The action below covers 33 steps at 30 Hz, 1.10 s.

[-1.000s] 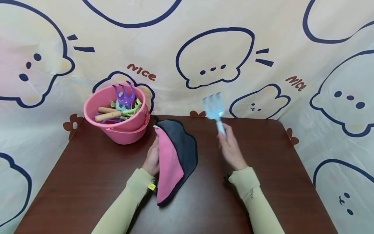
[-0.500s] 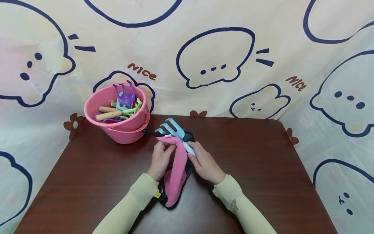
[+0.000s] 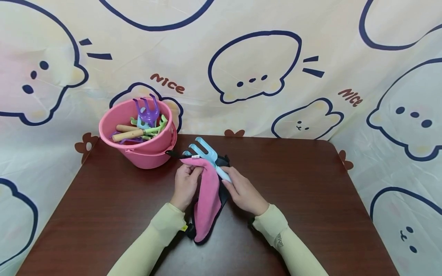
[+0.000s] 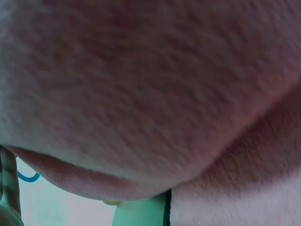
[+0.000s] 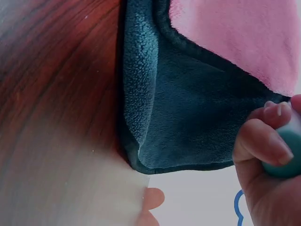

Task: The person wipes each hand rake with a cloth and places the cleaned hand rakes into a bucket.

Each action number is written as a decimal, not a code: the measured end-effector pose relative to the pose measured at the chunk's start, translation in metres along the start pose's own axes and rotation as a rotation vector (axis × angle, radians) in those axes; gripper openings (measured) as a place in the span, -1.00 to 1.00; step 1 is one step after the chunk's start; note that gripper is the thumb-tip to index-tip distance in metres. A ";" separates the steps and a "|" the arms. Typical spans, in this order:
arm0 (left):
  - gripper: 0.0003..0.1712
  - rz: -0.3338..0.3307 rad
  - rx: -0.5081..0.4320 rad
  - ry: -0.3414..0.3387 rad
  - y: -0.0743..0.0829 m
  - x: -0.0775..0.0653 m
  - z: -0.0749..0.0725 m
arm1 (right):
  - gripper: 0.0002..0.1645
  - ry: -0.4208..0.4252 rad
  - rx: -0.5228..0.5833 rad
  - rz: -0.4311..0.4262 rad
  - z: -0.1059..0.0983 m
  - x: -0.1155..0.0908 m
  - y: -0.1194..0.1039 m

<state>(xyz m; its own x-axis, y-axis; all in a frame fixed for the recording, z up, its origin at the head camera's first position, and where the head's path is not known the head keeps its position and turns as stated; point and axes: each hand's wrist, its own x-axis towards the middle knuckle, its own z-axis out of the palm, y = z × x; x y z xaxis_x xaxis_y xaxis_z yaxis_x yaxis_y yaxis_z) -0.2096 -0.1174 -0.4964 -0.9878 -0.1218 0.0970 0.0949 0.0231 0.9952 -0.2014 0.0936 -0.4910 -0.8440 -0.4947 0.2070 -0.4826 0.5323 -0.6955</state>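
My left hand (image 3: 184, 186) pinches a pink and dark grey cloth (image 3: 207, 207) near its upper edge, where a small white tag shows. The cloth hangs down in folds toward the table, its dark side facing away. My right hand (image 3: 246, 191) grips the pale handle of a light blue toy rake (image 3: 208, 153), whose tines point up and left, against the cloth. In the right wrist view the dark side of the cloth (image 5: 197, 113) spreads beside the curled fingers (image 5: 263, 141) on the handle. Pink cloth (image 4: 141, 84) fills most of the left wrist view, hiding the left fingers.
Two nested pink buckets (image 3: 148, 159) stand at the back left of the brown table (image 3: 304, 199). Inside lie a purple toy rake (image 3: 148, 115), wooden-handled green tools (image 3: 129, 135) and other small tools. A printed curtain (image 3: 193, 53) closes off the back and sides.
The right hand has brought the blue rake leftward and down from the right to the cloth. The left hand has shifted its hold to the upper edge, and the cloth is now folded narrower.
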 end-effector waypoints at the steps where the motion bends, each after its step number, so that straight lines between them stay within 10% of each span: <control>1: -0.77 0.006 0.008 -0.001 0.000 -0.001 -0.001 | -0.53 -0.007 0.009 0.003 0.000 0.000 0.000; 18: -0.75 0.129 0.034 0.127 -0.005 0.003 -0.014 | -0.54 -0.074 0.047 0.045 -0.001 -0.001 -0.007; 28: -0.78 0.614 0.615 0.268 -0.014 0.013 -0.029 | -0.56 -0.072 -0.010 0.059 -0.002 0.000 -0.010; 33: -0.87 0.786 0.654 0.414 -0.018 0.015 -0.032 | -0.57 -0.051 -0.036 0.051 -0.002 -0.002 -0.012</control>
<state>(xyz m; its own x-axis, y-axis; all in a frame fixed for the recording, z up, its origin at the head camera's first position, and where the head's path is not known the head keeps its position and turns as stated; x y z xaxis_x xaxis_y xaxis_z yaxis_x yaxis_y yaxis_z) -0.2225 -0.1518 -0.5126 -0.5513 -0.1633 0.8182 0.4737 0.7460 0.4681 -0.1943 0.0895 -0.4813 -0.8551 -0.5003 0.1363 -0.4484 0.5816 -0.6787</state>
